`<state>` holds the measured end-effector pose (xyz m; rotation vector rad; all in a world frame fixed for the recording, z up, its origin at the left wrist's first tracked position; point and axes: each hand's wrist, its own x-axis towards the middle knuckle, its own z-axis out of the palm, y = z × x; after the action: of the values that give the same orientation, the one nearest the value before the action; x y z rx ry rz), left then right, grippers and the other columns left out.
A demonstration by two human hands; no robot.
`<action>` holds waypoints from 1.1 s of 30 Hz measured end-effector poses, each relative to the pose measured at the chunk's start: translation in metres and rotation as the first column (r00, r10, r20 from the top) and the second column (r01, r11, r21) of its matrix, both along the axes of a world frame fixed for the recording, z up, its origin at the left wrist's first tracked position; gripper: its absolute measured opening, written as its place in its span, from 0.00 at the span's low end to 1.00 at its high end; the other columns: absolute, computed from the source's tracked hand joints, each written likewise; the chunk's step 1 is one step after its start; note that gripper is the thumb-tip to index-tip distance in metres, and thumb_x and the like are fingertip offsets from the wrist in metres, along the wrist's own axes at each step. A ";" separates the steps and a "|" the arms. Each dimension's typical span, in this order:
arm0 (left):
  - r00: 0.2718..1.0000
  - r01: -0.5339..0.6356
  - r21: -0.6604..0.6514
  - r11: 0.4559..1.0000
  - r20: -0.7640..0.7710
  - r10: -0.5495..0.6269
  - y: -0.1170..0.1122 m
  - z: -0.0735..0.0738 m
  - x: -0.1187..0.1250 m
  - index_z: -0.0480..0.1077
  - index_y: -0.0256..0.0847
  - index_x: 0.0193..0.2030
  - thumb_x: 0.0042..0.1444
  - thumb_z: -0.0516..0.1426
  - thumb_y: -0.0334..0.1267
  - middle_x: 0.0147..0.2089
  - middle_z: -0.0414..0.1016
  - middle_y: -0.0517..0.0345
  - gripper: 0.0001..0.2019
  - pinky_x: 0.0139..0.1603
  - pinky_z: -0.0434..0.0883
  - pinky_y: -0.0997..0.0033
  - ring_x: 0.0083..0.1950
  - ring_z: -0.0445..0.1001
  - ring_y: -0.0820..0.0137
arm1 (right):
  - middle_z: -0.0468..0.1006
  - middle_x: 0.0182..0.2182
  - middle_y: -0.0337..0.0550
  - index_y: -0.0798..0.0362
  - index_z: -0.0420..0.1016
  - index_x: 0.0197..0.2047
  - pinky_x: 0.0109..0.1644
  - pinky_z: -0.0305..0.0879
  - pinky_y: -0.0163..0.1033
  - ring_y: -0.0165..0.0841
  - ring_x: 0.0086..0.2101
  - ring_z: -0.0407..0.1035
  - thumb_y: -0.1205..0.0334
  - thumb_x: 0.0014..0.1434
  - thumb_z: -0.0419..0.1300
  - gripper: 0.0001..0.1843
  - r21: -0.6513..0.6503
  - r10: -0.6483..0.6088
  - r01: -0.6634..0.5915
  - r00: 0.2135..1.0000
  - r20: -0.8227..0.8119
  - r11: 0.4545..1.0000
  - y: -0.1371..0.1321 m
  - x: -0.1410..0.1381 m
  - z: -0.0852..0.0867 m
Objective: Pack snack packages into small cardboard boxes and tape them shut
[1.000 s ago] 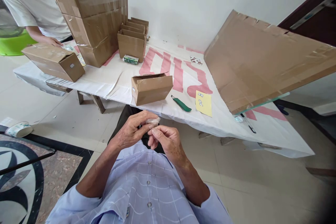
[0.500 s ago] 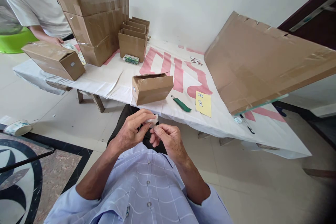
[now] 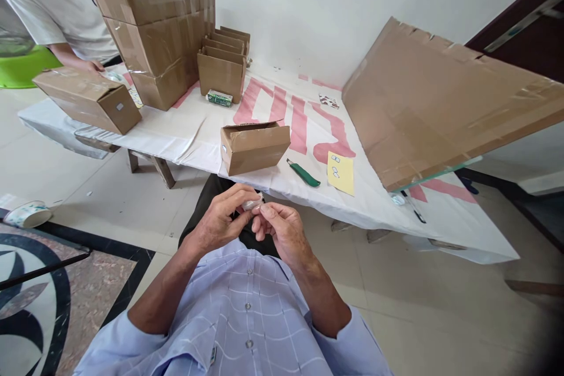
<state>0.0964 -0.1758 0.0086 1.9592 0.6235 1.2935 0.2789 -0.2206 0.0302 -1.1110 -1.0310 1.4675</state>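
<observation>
One small, shiny, see-through thing (image 3: 250,205) is up in front of the shirt, near the table edge, held in the left hand (image 3: 225,212). The left thumb and fingers pinch it. The right hand (image 3: 285,232) has its thumb and pointing finger close together at the thing's edge, with the other fingers curled; I cannot tell what is between those tips.

Just past the hands, one small brown cardboard box (image 3: 256,153) sits with its top open. Beside it are one green cutter (image 3: 305,174), smooth and curved, and one yellow paper (image 3: 342,181) with two little pale labels. Their writing is too small to read.

Farther back is one small green-and-white carton (image 3: 219,98) with blurry print, in front of four upright cardboard pieces (image 3: 221,77). A taped stack of boxes (image 3: 152,50) shows three layers. Big red marks (image 3: 299,126) cover the wrinkly white cloth (image 3: 194,144). One big flat cardboard sheet (image 3: 440,106) leans on the right.
</observation>
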 end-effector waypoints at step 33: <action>0.990 0.136 -0.237 0.962 -0.006 -0.141 -0.004 0.002 -0.002 0.82 0.39 0.49 0.71 0.65 0.37 0.42 0.80 0.54 0.05 0.35 0.68 0.74 0.38 0.73 0.72 | 0.78 0.37 0.39 0.48 0.80 0.38 0.41 0.72 0.39 0.32 0.37 0.74 0.68 0.71 0.65 0.09 0.702 -0.294 -0.202 0.803 0.518 0.683 0.004 0.018 0.017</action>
<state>0.0942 -0.1797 0.0102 1.7899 0.6101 1.0617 0.2967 -0.2161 0.0475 -0.9706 -1.8187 0.4778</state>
